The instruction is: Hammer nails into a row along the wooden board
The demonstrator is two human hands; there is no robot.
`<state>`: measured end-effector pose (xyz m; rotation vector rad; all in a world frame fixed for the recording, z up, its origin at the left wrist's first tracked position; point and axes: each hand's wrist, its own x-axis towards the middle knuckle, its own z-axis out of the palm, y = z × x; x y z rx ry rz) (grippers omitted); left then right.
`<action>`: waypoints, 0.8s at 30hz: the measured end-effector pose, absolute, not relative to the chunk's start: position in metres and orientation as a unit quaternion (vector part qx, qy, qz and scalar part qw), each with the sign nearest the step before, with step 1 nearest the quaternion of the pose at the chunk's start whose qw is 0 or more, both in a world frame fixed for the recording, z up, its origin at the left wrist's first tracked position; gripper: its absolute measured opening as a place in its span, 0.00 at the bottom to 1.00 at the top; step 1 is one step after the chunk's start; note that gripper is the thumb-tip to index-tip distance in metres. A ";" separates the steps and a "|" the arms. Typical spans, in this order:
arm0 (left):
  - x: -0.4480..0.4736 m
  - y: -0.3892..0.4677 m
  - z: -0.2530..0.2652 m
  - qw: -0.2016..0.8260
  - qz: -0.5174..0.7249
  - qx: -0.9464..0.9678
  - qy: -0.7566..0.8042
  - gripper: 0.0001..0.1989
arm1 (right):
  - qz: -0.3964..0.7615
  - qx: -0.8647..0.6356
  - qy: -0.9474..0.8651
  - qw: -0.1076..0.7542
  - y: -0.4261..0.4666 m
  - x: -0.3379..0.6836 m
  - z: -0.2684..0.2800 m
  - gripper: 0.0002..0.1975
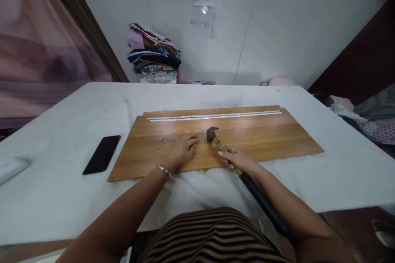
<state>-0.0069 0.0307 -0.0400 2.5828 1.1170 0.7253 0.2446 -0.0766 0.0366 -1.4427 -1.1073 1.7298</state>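
Note:
My right hand (232, 159) grips a claw hammer (220, 144) partway along its handle. The rusty head is low over the wooden board (262, 144), and the black grip runs back beneath my forearm. I cannot tell whether the head touches the board. My left hand (184, 148) rests on the board just left of the head, thumb and forefinger together at the tips; anything pinched there is too small to make out. Several loose nails (161, 140) lie left of that hand. A row of small dark marks runs right from my fingertips, partly behind the hammer.
Two white strips with markings (212, 116) lie along the board's far side. A black phone (102, 155) is on the white-covered table (77, 123), left of the board. Folded clothes (154, 55) are stacked by the wall. A white object (12, 168) sits at the left edge.

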 end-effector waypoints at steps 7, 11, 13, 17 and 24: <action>-0.005 0.030 -0.039 0.116 0.236 0.883 0.390 0.18 | 0.653 -0.547 -0.415 0.320 -0.075 0.246 0.039 0.27; -0.005 0.029 -0.036 0.116 0.234 0.883 0.391 0.18 | 0.660 -0.544 -0.410 0.318 -0.074 0.244 0.034 0.27; -0.005 0.028 -0.034 0.117 0.231 0.884 0.390 0.18 | 0.658 -0.546 -0.408 0.320 -0.075 0.245 0.034 0.27; -0.005 0.028 -0.034 0.121 0.229 0.882 0.394 0.18 | 0.653 -0.546 -0.416 0.322 -0.076 0.247 0.037 0.27; -0.006 0.030 -0.041 0.134 0.233 0.882 0.387 0.18 | 0.654 -0.545 -0.424 0.310 -0.075 0.246 0.032 0.27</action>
